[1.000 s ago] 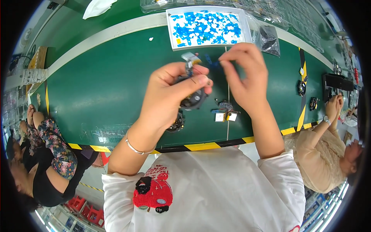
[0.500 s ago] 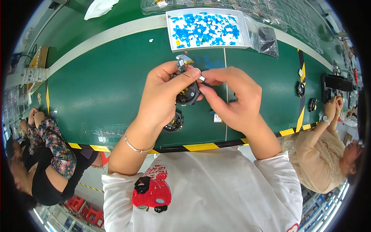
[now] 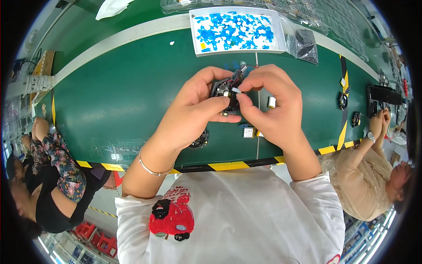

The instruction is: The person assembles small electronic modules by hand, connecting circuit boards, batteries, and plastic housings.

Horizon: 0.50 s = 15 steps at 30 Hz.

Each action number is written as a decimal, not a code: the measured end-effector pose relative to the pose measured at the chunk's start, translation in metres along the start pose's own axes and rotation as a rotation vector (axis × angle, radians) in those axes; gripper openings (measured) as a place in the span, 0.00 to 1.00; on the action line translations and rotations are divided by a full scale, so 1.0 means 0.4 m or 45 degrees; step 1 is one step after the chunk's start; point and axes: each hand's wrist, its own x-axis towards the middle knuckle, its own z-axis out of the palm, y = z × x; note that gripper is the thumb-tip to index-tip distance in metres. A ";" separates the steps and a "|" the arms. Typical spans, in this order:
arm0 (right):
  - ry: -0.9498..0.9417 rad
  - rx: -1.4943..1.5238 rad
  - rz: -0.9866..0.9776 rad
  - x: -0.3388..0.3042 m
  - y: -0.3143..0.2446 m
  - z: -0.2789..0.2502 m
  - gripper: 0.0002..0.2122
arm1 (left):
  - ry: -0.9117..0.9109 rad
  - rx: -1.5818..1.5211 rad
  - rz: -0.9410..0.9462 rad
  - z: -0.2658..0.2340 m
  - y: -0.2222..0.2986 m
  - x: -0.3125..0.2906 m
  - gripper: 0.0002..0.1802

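My left hand grips a round black device housing with small electronic parts inside, its thumb lying across the near side. A small circuit board with wires sticks up at the housing's far edge. Thumb and forefinger of my right hand pinch a small silvery-white piece against the housing's right side; the fingers partly hide it. Below my left hand a second round black housing lies on the table, partly covered. Small battery packs lie near my right hand: one beside its fingers, another below them.
On the green table a white box of blue and white bits stands at the far side, beside a bag with black contents. More round housings lie at the right. Co-workers sit at left and right.
The housing has been turned and moved slightly right, with its circuit board now leaning right. My left thumb has come down across it. My right hand has shifted slightly, uncovering a battery.
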 end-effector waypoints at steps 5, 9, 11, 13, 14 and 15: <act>0.148 -0.186 -0.241 -0.001 0.007 0.013 0.08 | -0.031 -0.097 0.032 0.001 -0.009 -0.001 0.20; 0.134 -0.231 -0.272 -0.002 0.008 0.016 0.08 | -0.036 -0.103 0.029 0.006 -0.010 -0.006 0.19; 0.128 -0.297 -0.360 0.001 0.013 0.015 0.08 | -0.014 -0.077 0.042 0.009 -0.008 -0.009 0.19; 0.116 -0.312 -0.367 0.003 0.011 0.019 0.08 | -0.016 -0.050 0.054 0.003 -0.011 -0.008 0.19; 0.110 -0.330 -0.373 0.004 0.011 0.021 0.08 | -0.022 -0.020 0.065 -0.001 -0.012 -0.008 0.19; 0.107 -0.329 -0.373 0.004 0.013 0.022 0.08 | -0.020 -0.022 0.065 -0.001 -0.009 -0.006 0.19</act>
